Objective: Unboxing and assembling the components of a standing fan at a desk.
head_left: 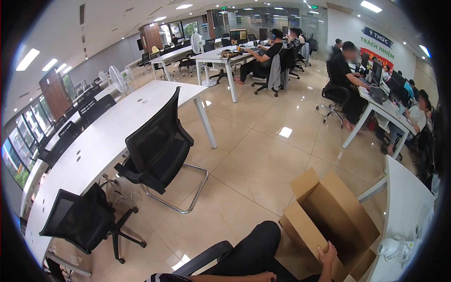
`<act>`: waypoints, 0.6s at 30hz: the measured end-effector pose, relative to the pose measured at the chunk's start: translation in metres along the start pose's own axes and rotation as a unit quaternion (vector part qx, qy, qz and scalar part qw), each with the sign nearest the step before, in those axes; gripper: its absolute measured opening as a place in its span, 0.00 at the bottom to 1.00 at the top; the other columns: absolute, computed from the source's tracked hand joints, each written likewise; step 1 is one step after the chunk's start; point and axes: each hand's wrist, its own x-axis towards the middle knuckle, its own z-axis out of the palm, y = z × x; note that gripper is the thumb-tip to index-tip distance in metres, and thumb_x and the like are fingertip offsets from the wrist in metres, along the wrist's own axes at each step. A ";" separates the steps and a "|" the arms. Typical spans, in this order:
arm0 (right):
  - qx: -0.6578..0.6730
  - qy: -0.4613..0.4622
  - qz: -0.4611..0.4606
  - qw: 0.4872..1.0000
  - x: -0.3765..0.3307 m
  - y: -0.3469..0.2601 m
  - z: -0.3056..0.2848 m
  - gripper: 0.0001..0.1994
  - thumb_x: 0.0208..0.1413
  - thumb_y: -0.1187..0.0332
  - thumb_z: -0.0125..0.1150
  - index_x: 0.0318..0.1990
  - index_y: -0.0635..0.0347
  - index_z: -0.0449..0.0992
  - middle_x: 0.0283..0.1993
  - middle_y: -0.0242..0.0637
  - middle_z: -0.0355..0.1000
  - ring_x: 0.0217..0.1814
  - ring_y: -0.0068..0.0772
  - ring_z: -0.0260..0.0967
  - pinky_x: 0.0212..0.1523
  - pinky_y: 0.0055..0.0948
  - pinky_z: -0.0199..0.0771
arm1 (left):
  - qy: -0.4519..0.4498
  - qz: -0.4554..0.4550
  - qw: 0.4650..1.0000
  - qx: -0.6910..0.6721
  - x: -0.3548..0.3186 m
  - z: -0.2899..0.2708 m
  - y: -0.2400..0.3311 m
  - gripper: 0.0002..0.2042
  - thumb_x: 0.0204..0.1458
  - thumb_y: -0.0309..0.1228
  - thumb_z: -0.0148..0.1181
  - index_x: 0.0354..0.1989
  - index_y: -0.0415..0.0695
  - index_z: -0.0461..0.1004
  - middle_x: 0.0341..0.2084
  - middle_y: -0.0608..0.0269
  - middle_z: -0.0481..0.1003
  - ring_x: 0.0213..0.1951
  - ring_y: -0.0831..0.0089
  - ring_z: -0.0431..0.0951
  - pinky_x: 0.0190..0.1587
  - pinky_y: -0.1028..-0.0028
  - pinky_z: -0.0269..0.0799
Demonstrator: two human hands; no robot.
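An open brown cardboard box (345,202) stands on the floor at the lower right, beside my knee, with its flaps raised. My right hand (327,254) is closed over the upper edge of its near flap, the fingers on the box's inner side. The part of the inside that shows is in shadow, and its bottom cannot be made out. At the lower edge my left hand (268,277) rests by my lap, over dark trousers (253,249). Only a part of it shows, and its fingers are cut off by the frame.
To the right, a white table (406,202) carries a white rounded device (392,247) with a cable. Black chairs (157,145) stand on my left along a long white desk (117,127). Several people sit at desks farther off, one on a swivel chair (336,89). Tiled floor (263,155) lies ahead.
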 end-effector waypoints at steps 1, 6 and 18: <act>0.015 0.005 -0.025 1.000 0.002 0.005 0.006 0.38 0.38 0.51 0.74 0.57 0.61 0.70 0.52 0.49 0.71 0.57 0.53 0.66 0.61 0.47 0.60 | -0.001 -0.007 1.000 0.001 0.002 0.000 -0.002 0.21 0.54 0.45 0.61 0.46 0.39 0.77 0.38 0.47 0.79 0.41 0.57 0.80 0.45 0.61 0.75; 0.010 0.035 -0.035 0.999 -0.001 0.023 0.012 0.39 0.35 0.51 0.75 0.56 0.61 0.71 0.50 0.46 0.72 0.56 0.50 0.65 0.61 0.48 0.58 | -0.063 0.027 0.997 -0.041 0.039 -0.009 -0.011 0.34 0.52 0.57 0.58 0.56 0.37 0.72 0.52 0.43 0.74 0.54 0.53 0.75 0.54 0.57 0.71; -0.030 0.111 -0.024 0.993 0.003 0.013 0.019 0.37 0.21 0.57 0.81 0.46 0.55 0.72 0.42 0.37 0.70 0.50 0.47 0.65 0.58 0.45 0.58 | 0.302 0.174 0.858 0.378 0.251 -0.137 0.046 0.32 0.39 0.31 0.70 0.57 0.42 0.66 0.52 0.51 0.70 0.59 0.53 0.66 0.65 0.51 0.55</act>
